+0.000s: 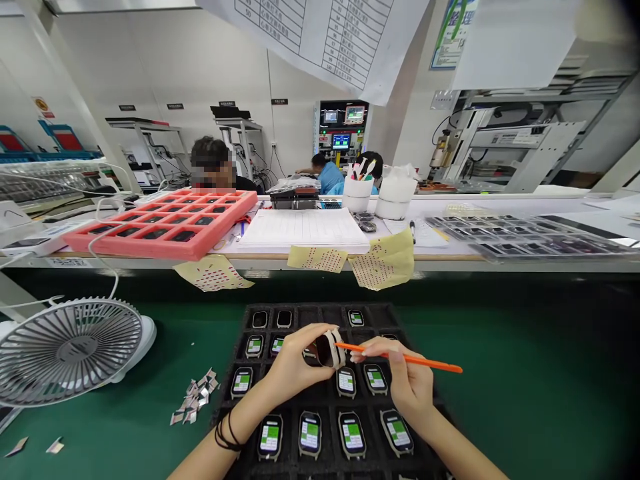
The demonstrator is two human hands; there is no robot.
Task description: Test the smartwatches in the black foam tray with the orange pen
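"Smartwatch case (pixel 326 351): where is it?"

"In the person's left hand (pixel 295 360), pinched between thumb and fingers, dark face turned left, above a black foam tray (pixel 323 313)."

"And the right hand (pixel 407 377)?"

"It pinches a slim orange stick (pixel 435 365), its tip at the pale side of the case."

"Beneath them?"

"More smartwatches (pixel 310 433), in rows in the tray's compartments, most screens lit green and white, two at the upper left dark. A green work surface (pixel 510 400) supports the tray."

"Farther out?"

"Left of the tray, a loose pile of shiny scraps (pixel 195 400), then a white fan (pixel 75 350). Beyond, a raised shelf (pixel 270 255) holds a pink foam tray (pixel 150 247) on the left, white papers (pixel 305 227) centrally and clear plastic trays (pixel 530 241) on the right. A co-worker's head (pixel 207 147) shows behind the pink foam tray."
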